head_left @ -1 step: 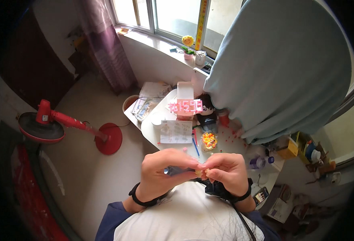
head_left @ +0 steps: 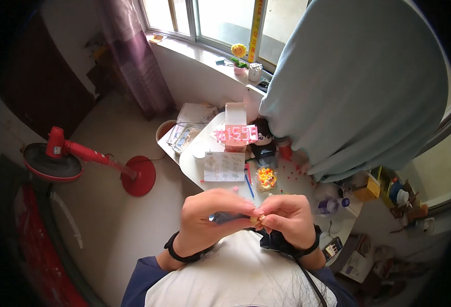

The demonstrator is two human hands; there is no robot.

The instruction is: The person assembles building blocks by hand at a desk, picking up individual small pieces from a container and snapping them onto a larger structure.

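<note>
My left hand and my right hand meet in front of my chest, both closed in a pinch. A tiny pale-yellow building piece sits between their fingertips, mostly covered by the fingers. Beyond the hands, a clear container of small yellow, orange and white pieces stands on the white table. To its left lie a printed sheet and a thin blue stick. A pink and white block assembly rests farther back by a pink box.
A dark-haired doll sits behind the container. Small red pieces lie scattered to the right, near a purple-capped bottle and a phone. A grey-blue curtain hangs at the right. A red fan stands left of the table.
My fingertips have shifted slightly around the small piece, and more of its pale-yellow surface shows between them. Both hands stay in nearly the same place.
</note>
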